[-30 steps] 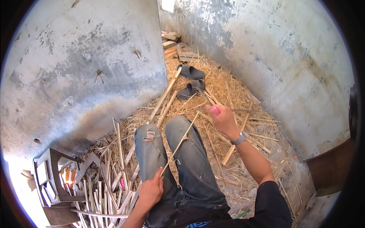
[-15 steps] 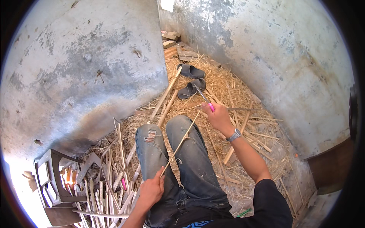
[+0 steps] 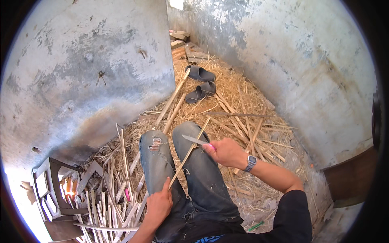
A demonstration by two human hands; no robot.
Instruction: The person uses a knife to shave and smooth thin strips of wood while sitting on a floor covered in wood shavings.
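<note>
A thin pale wooden strip [image 3: 187, 155] slants across my right thigh, its far end beyond the knee. My left hand [image 3: 160, 203] is closed on its near end, with the index finger stretched along it. In my right hand [image 3: 227, 152] is a knife [image 3: 195, 140] with a pink handle. Its blade points left and crosses the strip near the far end, over my right knee; whether the edge touches the wood I cannot tell.
Dark slip-on sandals [image 3: 200, 92] lie on shavings [image 3: 227, 87] ahead. Loose wooden strips [image 3: 256, 131] are scattered to the right. At left, a bundle of split sticks [image 3: 106, 210] stands beside a dark open frame [image 3: 60, 186]. Worn plaster walls [image 3: 291, 60] close in on both sides.
My right hand has come back toward me, and the knife has swung from pointing ahead over the sandals to lying across the strip. My left hand keeps its hold.
</note>
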